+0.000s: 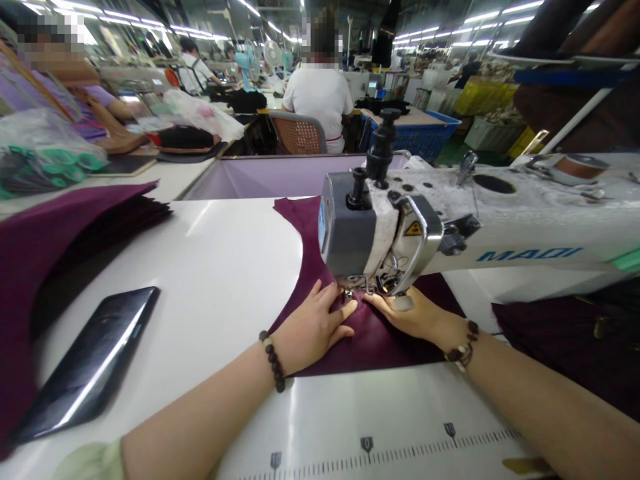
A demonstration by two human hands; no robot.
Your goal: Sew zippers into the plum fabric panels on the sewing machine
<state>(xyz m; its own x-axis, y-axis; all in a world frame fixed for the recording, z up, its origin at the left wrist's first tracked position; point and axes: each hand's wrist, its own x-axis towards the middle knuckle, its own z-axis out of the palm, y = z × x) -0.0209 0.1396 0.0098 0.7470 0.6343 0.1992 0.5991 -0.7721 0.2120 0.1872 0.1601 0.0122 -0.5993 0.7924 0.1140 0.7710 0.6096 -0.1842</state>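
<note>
A maroon fabric piece point(370, 347) lies flat on the white sewing table, running under the head of the sewing machine point(350, 220). My left hand point(320, 323) rests on the fabric just left of the presser foot point(349, 292), its fingers spread and stretched toward the needle area. On the right side of the foot, my right hand point(415, 317) lies on the same fabric with fingers extended, partly covered by the machine's guard. The needle itself is too small to make out.
A stack of maroon pieces point(75, 227) and a black phone point(90, 360) lie on the left. More dark maroon fabric point(565, 340) sits at the right. A printed ruler point(367, 460) runs along the front edge. Ahead, a person in a white shirt point(319, 93) sits on a chair.
</note>
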